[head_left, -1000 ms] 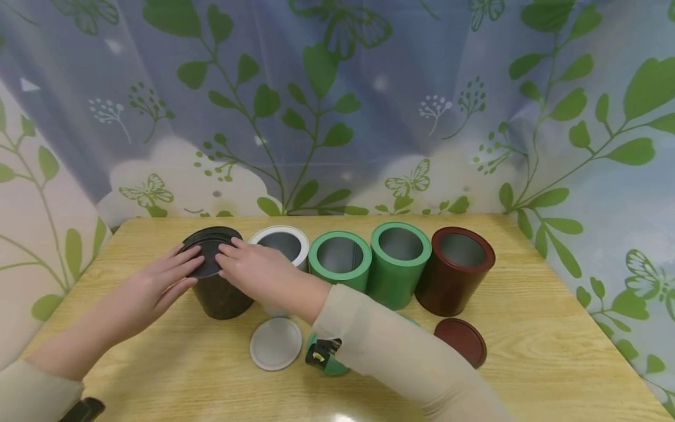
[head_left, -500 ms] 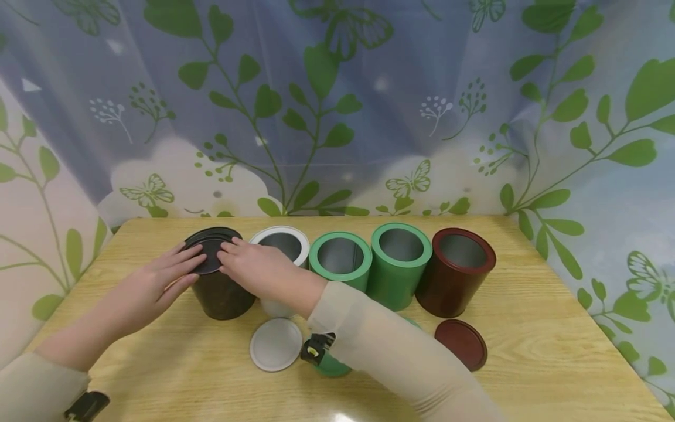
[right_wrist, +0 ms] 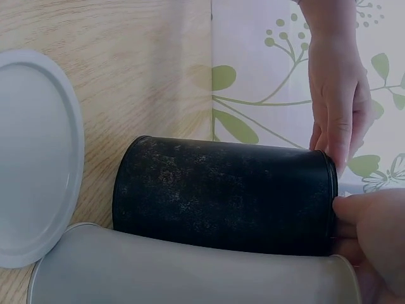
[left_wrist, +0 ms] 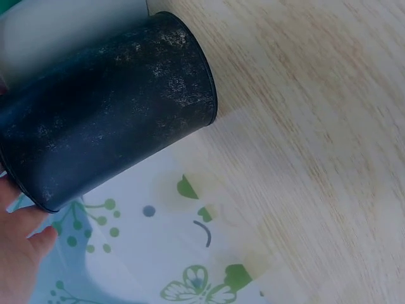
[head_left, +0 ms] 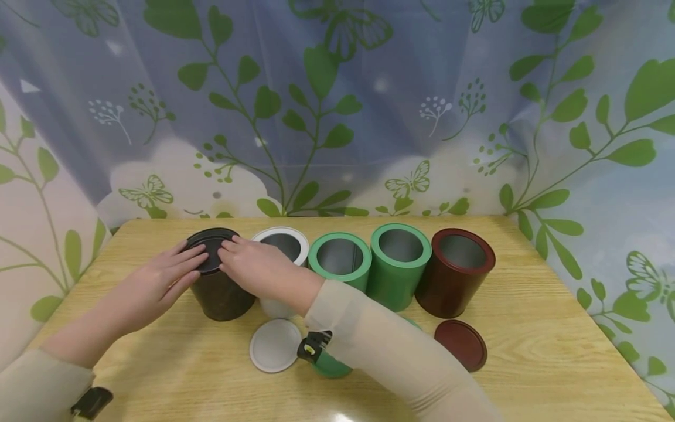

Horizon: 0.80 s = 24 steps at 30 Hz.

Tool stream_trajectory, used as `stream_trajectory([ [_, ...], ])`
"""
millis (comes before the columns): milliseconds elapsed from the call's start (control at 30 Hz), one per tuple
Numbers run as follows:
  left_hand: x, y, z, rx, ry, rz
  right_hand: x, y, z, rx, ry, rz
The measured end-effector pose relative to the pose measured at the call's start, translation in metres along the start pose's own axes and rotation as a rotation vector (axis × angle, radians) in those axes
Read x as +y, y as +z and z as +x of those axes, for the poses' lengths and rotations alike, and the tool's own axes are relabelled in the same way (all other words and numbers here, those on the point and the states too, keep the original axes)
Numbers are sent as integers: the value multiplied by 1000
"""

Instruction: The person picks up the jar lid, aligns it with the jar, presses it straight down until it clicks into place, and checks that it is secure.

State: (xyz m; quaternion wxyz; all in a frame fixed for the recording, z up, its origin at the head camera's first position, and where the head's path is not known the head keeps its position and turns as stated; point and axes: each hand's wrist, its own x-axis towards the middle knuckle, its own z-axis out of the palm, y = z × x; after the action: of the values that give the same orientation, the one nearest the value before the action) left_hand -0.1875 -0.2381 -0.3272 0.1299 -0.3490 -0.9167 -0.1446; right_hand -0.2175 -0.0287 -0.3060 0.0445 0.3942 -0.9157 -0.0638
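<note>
A black can [head_left: 221, 296] stands at the left end of the row, its round black lid [head_left: 212, 252] lying over the top. My left hand [head_left: 150, 287] rests its nearly straight fingers on the lid's left side. On the right side, my right hand [head_left: 258, 266] presses the lid near its edge with its fingertips. The right wrist view shows both hands at the lid end of the black can [right_wrist: 221, 196]. Scuffs mark the can's side in the left wrist view, where only a few left fingers [left_wrist: 28, 221] show. Part of the lid is hidden under the fingers.
Right of the black can stand a white can [head_left: 282, 237], two green cans [head_left: 398, 281] and a dark red can [head_left: 448, 287], all uncovered. In front lie a white lid [head_left: 275, 346], a green lid [head_left: 332, 366] and a dark red lid [head_left: 461, 344]. A patterned cloth [head_left: 337, 117] hangs behind.
The black lid has settled from a slight tilt to flatter on the can, and the gap at its back has narrowed. Both hands stay on it, with the forearms shifting slightly.
</note>
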Motion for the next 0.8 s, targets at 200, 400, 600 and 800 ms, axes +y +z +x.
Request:
stream_trajectory([
  [200, -2, -3, 7, -50, -53, 31, 2, 0, 2, 7, 39, 66],
  [400, -3, -6, 14, -126, -124, 18, 4, 0, 2, 16, 50, 89],
  [600, -2, -8, 17, -195, -187, -17, 5, 0, 5, -11, 49, 98],
  [800, -1, -11, 17, -216, -199, -25, 3, -5, 5, -33, 52, 95],
])
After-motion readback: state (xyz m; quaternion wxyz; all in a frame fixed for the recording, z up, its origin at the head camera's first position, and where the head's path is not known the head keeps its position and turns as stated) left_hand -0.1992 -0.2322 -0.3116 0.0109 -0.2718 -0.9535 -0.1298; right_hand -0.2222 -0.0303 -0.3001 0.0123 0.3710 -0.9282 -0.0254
